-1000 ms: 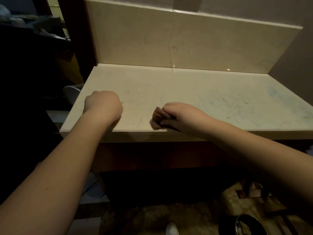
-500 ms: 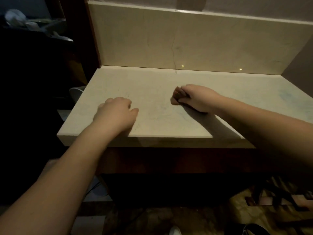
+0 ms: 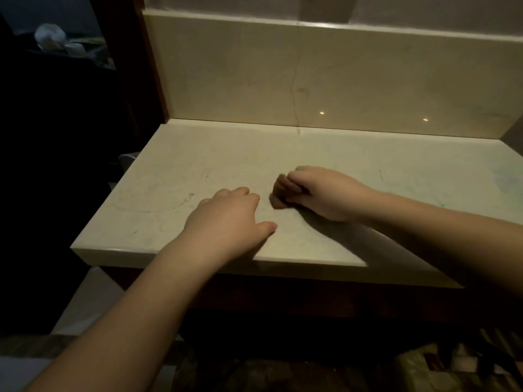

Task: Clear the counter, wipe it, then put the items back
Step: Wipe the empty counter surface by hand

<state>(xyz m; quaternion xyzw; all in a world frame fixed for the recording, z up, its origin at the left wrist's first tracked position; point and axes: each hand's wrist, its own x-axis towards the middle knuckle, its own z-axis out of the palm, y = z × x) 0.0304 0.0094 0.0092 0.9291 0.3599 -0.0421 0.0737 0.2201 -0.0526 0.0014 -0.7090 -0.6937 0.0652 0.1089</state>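
On the counter, near its middle: the small brown cloth (image 3: 281, 193), bunched, pressed to the stone and mostly hidden under my fingers
Cloth: only its left end shows, dark brown and blurred; its make cannot be told
My right hand (image 3: 319, 193): fingers curled tight around the cloth, knuckles up, heel of the hand down on the stone, forearm coming in from the right
My left hand (image 3: 226, 222): holding nothing, palm down on the stone just left of the cloth, fingers loosely bent, thumb (image 3: 267, 226) pointing right; close to the right hand but not touching it
Counter (image 3: 175, 176): pale cream stone with faint veins, its front edge running under both forearms; a small wet-looking spot (image 3: 190, 196) lies left of my left hand, and a faint bluish-green smear (image 3: 506, 176) marks the far right
Backsplash (image 3: 339, 80): the same pale stone, upright behind the counter, with a thin dark crack (image 3: 295, 89) running down it and two small light glints near its foot
Left of the counter: a dark wooden post (image 3: 135, 66), then deep shadow; pale crumpled things (image 3: 53, 38) sit far back there, too dim to name
Below the counter: a dark front panel and a patterned floor (image 3: 424, 369), dim and unclear
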